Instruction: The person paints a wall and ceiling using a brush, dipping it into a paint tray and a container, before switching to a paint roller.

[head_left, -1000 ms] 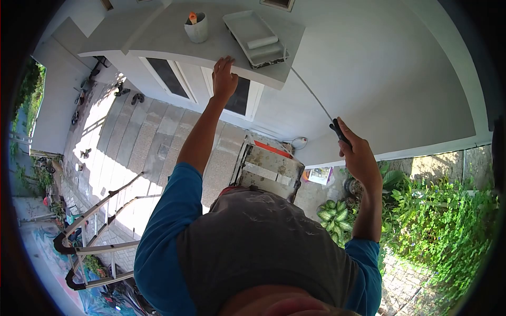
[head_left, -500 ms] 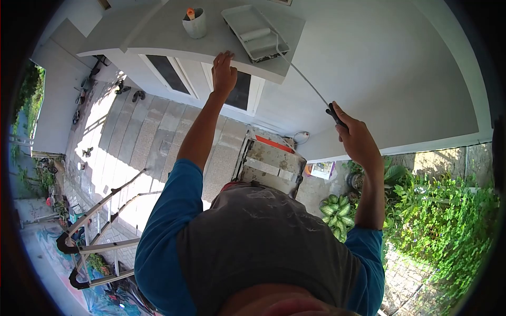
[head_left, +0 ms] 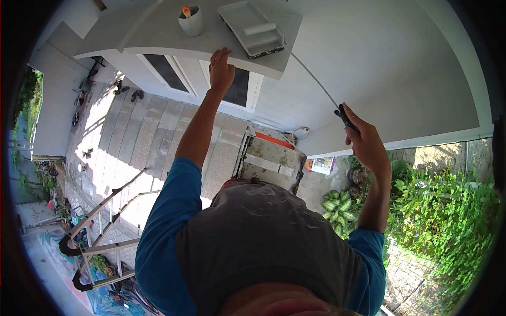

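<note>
My right hand [head_left: 367,142] is closed around the black handle of a paint roller [head_left: 260,28]. From the handle a long thin metal rod runs up to the tray, and the white roller sleeve lies inside it. The paint tray [head_left: 240,34], grey-white with paint-smeared rims, sits on a grey ledge [head_left: 158,31] near its right end. At the front edge of that ledge rests my left hand [head_left: 222,69], its fingertips on the edge and nothing held. Left of the tray stands a paint-stained white cup [head_left: 192,23] with an orange-handled brush [head_left: 186,11] in it.
Beneath me is a paint-spattered platform [head_left: 266,163] with an orange strip. A metal ladder-like frame [head_left: 100,237] stands at lower left. The tiled floor [head_left: 153,126] lies far below. A pale wall [head_left: 379,68] rises at right, above leafy plants [head_left: 443,221].
My right hand has moved a little right and downward with the roller handle. The roller sleeve has shifted rightward within the tray. My left hand stays at the ledge edge.
</note>
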Tool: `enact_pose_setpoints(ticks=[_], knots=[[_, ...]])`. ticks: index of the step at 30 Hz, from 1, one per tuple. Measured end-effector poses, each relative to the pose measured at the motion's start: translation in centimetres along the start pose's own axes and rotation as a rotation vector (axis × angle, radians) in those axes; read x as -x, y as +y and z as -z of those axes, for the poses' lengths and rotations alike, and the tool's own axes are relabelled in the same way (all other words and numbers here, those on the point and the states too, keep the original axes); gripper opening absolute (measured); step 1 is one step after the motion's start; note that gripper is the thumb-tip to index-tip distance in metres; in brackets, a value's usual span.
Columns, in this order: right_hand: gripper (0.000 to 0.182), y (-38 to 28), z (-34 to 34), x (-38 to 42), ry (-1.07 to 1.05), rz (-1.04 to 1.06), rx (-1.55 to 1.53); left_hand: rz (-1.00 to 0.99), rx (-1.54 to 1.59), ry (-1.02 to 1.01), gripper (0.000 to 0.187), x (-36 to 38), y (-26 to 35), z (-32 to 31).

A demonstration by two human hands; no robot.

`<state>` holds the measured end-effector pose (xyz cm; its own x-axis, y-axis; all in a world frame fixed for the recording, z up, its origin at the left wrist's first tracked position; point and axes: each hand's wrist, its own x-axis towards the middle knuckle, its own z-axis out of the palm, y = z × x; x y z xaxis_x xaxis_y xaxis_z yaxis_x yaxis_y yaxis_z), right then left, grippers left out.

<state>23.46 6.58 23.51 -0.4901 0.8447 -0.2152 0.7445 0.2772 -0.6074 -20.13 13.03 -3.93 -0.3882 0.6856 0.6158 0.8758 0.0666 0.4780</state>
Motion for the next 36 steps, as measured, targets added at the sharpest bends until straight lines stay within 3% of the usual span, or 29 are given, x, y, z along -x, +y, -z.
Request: enact_pose_setpoints(ticks=[13, 22, 24, 27, 34, 36], knots=[[0.059, 0.0, 0.2, 1.0, -0.049, -0.049, 0.004, -0.003, 0.007, 0.001, 0.05, 0.0, 0.0, 0.1], [0.056, -1.1, -2.1, -3.5, -0.017, 0.076, 0.119, -0.022, 0.005, 0.019, 0.05, 0.0, 0.0, 0.0], [0.057, -2.2, -1.6, -3.8, -0.101, -0.094, -0.085, -0.018, 0.013, 0.01, 0.051, 0.0, 0.2, 0.2], [0.059, -0.4, -1.4, -4.2, -0.134, -0.117, -0.33, -0.004, 0.015, 0.006, 0.052, 0.0, 0.3, 0.4], [0.061, 0.6, 1.5, -2.7, -0.182, -0.064, -0.496, -0.023, 0.011, 0.031, 0.051, 0.1, -0.1, -0.4], [0.062, 1.9, 1.7, -2.8, -0.31, 0.014, -0.814, -0.019, 0.016, 0.02, 0.051, 0.1, -0.2, -0.3]])
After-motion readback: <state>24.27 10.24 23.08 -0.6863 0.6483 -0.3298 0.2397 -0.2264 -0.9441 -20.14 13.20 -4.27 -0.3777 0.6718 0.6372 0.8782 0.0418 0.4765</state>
